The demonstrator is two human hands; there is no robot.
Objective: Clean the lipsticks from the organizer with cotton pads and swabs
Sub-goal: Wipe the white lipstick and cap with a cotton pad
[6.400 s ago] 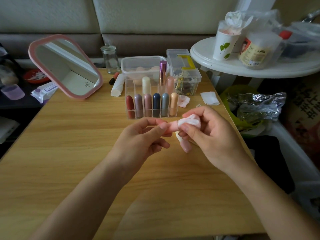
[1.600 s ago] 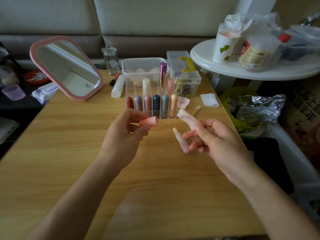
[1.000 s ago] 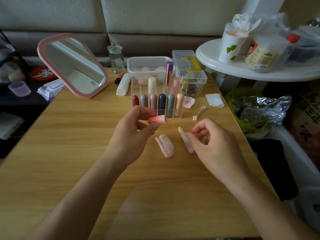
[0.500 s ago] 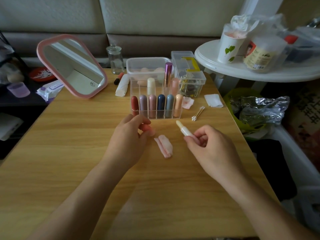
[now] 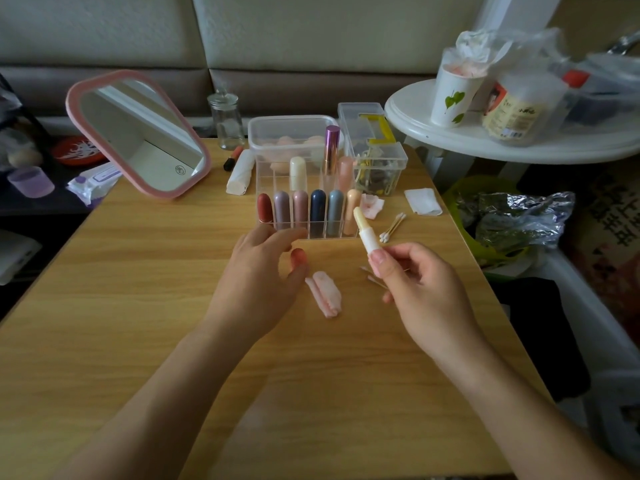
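Observation:
A clear organizer [image 5: 349, 234] with several capped lipsticks stands mid-table. My right hand [image 5: 422, 292] pinches the base of an uncapped lipstick [image 5: 364, 232], whose pale tip points up and away in front of the organizer. Its pink cap [image 5: 298, 258] stands upright on the table beside my left thumb. My left hand [image 5: 254, 275] hovers there with fingers spread and loose, holding nothing. A folded, pink-stained cotton pad [image 5: 325, 296] lies between my hands. Cotton swabs [image 5: 392, 226] lie right of the organizer, and more swabs [image 5: 371, 276] lie beside my right fingers.
A pink-framed mirror [image 5: 74, 109] leans at the back left beside a glass jar [image 5: 227, 119]. Two clear boxes [image 5: 375, 157] sit behind the organizer. A used pad [image 5: 372, 204] and a white pad [image 5: 423, 201] lie near the right edge. A white round table [image 5: 519, 147] and a foil-lined bin [image 5: 512, 223] stand right.
My left hand has set the pink cap upright on the table and let go of it. My right hand has raised the uncapped lipstick more upright. The cotton pad stays where it was dropped.

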